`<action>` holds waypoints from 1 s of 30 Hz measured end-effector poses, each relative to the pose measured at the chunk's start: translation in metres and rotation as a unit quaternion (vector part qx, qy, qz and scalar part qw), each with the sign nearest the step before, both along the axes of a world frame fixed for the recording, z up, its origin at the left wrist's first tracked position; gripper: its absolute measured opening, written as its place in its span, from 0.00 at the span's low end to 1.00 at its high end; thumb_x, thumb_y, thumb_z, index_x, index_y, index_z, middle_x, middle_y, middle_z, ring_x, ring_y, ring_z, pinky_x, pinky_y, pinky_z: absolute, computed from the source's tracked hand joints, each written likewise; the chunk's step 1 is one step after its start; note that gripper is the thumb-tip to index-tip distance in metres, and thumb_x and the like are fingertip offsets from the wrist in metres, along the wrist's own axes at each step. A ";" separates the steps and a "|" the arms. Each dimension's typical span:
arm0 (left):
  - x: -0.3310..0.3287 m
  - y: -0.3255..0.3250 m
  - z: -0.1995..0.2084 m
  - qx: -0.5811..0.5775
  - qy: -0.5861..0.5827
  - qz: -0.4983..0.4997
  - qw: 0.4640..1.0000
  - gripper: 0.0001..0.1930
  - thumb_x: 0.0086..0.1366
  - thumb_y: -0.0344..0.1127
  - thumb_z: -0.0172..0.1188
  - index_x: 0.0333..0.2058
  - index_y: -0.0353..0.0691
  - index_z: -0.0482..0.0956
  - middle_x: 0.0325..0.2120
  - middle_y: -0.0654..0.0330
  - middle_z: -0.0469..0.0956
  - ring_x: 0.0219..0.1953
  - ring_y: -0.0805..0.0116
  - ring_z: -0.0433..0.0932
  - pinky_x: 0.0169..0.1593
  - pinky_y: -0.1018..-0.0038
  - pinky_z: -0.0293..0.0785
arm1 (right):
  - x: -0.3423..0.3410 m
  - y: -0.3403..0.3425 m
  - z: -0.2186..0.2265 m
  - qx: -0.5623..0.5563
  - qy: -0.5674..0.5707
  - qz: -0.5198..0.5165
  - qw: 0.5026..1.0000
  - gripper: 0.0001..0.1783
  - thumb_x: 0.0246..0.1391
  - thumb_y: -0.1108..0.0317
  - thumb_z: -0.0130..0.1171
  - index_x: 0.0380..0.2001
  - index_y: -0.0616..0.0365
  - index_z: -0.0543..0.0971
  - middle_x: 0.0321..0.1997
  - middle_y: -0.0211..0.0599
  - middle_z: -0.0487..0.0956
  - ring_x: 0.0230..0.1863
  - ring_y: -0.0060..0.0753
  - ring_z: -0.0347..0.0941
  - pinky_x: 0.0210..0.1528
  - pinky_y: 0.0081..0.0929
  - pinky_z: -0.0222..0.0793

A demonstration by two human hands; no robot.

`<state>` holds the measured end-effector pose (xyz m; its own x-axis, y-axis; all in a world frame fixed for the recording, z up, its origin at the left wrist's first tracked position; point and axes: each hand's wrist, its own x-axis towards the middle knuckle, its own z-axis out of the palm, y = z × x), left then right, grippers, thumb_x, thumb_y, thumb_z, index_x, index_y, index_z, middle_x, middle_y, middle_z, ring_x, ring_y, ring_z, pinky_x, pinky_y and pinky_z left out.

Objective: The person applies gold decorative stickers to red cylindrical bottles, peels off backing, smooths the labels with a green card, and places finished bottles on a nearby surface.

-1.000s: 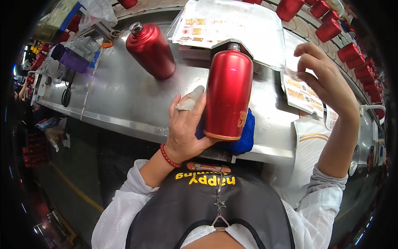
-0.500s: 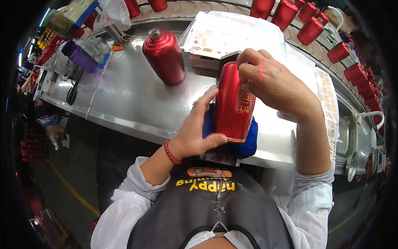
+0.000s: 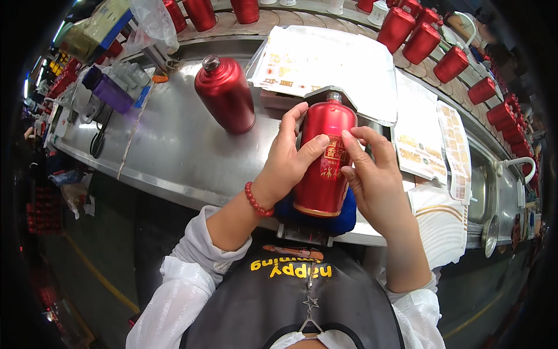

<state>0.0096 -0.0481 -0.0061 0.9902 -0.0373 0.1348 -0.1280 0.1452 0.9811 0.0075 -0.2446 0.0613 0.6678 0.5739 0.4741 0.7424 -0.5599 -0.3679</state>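
While a red bottle (image 3: 318,195) is leaned neck-away on a blue cloth (image 3: 345,217) at the front edge of the table (image 3: 174,139), its left side and front are grasped by the left hand (image 3: 286,164), whose thumb is set on the gold label (image 3: 336,153); the label's upper right is touched by a fingertip of the bent right hand (image 3: 375,181), and whether anything is pinched there cannot be told. Toward the left, a broad stretch of steel is seen between the front edge and a second red bottle (image 3: 225,100). Behind, room is narrowed by white printed sheets (image 3: 331,58). Several left fingers are hidden by the bottle, and the cloth is mostly covered.
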 end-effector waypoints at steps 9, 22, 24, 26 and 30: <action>-0.011 -0.005 0.011 0.040 -0.013 0.014 0.999 0.43 0.66 0.46 0.65 0.68 0.27 0.51 0.62 0.39 0.63 0.64 0.54 0.65 0.68 0.63 0.58 | -0.009 0.000 -0.016 0.023 0.027 -0.007 0.999 0.33 0.51 0.72 0.67 0.62 0.60 0.72 0.65 0.53 0.65 0.59 0.55 0.67 0.60 0.44 0.66; -0.005 -0.006 0.003 0.026 -0.021 0.027 0.999 0.42 0.67 0.46 0.63 0.68 0.29 0.50 0.62 0.38 0.62 0.64 0.53 0.65 0.68 0.62 0.58 | -0.004 0.000 -0.020 0.037 0.062 -0.005 0.997 0.31 0.55 0.68 0.64 0.63 0.61 0.72 0.67 0.53 0.64 0.59 0.55 0.66 0.61 0.44 0.66; -0.005 -0.005 0.000 0.041 -0.029 0.030 0.998 0.42 0.67 0.46 0.63 0.68 0.29 0.50 0.61 0.38 0.62 0.64 0.53 0.65 0.68 0.62 0.58 | -0.003 0.000 -0.021 0.038 0.060 -0.004 0.997 0.31 0.56 0.68 0.64 0.63 0.60 0.72 0.67 0.53 0.64 0.59 0.55 0.66 0.61 0.44 0.66; -0.005 -0.004 -0.001 0.045 -0.033 0.030 0.998 0.42 0.67 0.47 0.63 0.68 0.29 0.50 0.61 0.38 0.62 0.64 0.53 0.65 0.68 0.62 0.58 | -0.002 0.000 -0.022 0.037 0.055 -0.002 0.998 0.31 0.56 0.68 0.64 0.63 0.60 0.72 0.67 0.54 0.64 0.59 0.55 0.66 0.61 0.44 0.66; -0.005 -0.005 0.000 0.037 -0.031 0.028 0.998 0.43 0.66 0.47 0.63 0.68 0.29 0.50 0.61 0.39 0.62 0.64 0.53 0.65 0.68 0.62 0.58 | 0.000 -0.001 -0.022 0.034 0.052 -0.001 0.998 0.30 0.56 0.68 0.64 0.63 0.59 0.72 0.66 0.53 0.64 0.59 0.55 0.66 0.61 0.44 0.66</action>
<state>0.0046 -0.0535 -0.0064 0.9809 0.0059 0.1946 -0.1945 0.0643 0.9788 0.0071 -0.2457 0.0396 0.7163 0.5419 0.4397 0.6974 -0.5326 -0.4796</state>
